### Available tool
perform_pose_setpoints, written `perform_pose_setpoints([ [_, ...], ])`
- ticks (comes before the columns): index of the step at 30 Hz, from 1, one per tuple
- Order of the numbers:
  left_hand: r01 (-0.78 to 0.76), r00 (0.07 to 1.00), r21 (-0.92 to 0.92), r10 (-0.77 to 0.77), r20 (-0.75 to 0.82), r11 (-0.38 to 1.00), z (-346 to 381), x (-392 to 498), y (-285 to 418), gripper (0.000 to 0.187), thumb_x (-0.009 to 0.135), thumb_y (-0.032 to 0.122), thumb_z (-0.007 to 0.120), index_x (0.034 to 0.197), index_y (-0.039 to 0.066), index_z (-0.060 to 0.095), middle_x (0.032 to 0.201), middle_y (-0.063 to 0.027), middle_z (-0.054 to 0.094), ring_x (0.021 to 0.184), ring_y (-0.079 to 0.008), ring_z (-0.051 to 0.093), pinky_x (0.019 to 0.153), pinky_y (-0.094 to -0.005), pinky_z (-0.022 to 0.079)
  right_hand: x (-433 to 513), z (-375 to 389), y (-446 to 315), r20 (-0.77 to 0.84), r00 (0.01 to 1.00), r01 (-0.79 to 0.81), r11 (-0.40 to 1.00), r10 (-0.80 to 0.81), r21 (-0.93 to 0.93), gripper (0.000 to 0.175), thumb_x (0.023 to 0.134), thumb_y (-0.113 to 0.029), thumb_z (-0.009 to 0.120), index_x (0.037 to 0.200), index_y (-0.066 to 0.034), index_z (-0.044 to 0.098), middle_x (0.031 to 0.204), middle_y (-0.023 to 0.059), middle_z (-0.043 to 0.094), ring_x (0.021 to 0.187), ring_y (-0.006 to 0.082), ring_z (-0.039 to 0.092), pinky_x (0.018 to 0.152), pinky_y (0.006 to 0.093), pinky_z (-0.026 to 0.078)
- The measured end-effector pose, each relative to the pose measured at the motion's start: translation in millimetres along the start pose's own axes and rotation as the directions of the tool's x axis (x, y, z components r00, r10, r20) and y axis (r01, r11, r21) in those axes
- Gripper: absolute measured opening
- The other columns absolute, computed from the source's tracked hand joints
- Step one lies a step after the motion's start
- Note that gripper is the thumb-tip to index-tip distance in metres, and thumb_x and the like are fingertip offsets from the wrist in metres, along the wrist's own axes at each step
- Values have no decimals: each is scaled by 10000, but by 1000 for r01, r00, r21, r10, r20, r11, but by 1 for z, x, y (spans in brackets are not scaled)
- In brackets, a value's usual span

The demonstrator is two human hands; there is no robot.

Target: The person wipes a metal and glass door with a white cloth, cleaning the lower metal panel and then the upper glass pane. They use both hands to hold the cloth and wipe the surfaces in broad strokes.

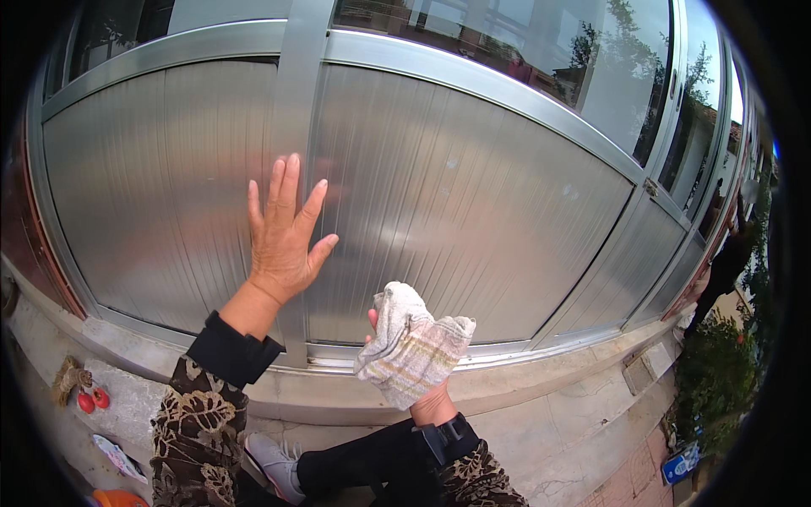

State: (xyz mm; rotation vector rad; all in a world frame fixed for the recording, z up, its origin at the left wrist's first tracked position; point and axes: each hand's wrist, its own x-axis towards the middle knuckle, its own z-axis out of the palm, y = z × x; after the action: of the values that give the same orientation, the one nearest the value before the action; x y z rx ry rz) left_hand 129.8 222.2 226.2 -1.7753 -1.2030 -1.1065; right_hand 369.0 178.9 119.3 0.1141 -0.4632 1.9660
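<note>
My left hand (283, 244) is raised with its fingers spread, in front of the metal upright (293, 190) between two ribbed metal panels; whether it touches the metal I cannot tell. It holds nothing. My right hand (433, 402) holds a folded, striped cloth (412, 348) low in front of the right ribbed panel (469, 209). The cloth covers most of that hand, with a fingertip showing at its left edge. To the left lies the other ribbed panel (158, 190). Glass windows (494, 38) in metal frames stand above the panels.
A concrete ledge (538, 386) runs under the panels. At lower left are a stone block (127, 390), two red round objects (93, 400), a straw-like bundle (70, 378) and an orange object (119, 499). Plants (716, 374) and a blue package (681, 464) are at right. Another person (725, 266) is at far right.
</note>
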Motion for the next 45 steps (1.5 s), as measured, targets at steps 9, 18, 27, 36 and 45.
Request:
perform_pose_setpoints([
  [9,878,479,-440,-342,808,191,-10,-165,84,477,910,358,687,1171,-29,584,1244,-180,510,1079,-224,595,881,-358,497,-39,-57,55,-85,972,-206,966,221,159,535,1014,-497,413,1360,-99,503,1321,140,574,1190,345,573,1028,514,466],
  [18,834,209,-374,-396,894,-405,-5,-228,61,143,931,66,626,1069,32,618,931,-33,672,805,-123,636,738,-295,523,-56,-107,82,-268,883,-368,923,385,114,537,1011,-464,436,1326,-47,560,1334,156,598,1196,339,588,1042,503,459],
  [27,764,462,-598,-443,768,-242,-19,-172,45,185,953,56,591,1127,5,554,987,-68,660,869,-146,644,805,-305,532,-69,-88,89,-435,880,-223,974,190,-26,916,923,-755,266,1522,-63,299,1555,141,366,1436,353,327,1195,529,215],
  [36,851,525,-496,-312,792,172,-48,-145,91,120,951,82,614,1015,-5,666,957,-67,663,856,-119,646,722,-266,526,-63,-82,75,-13,975,-213,946,223,246,812,901,-756,366,1434,-152,459,1463,126,479,1314,358,469,1140,517,345],
  [45,630,736,-359,-381,559,689,-44,-169,112,611,765,165,783,1317,109,526,1356,-153,443,1095,-266,563,834,-362,502,-65,-56,71,-176,952,-243,968,251,67,794,893,-741,431,1472,-198,415,1471,94,476,1326,333,462,1135,498,351],
])
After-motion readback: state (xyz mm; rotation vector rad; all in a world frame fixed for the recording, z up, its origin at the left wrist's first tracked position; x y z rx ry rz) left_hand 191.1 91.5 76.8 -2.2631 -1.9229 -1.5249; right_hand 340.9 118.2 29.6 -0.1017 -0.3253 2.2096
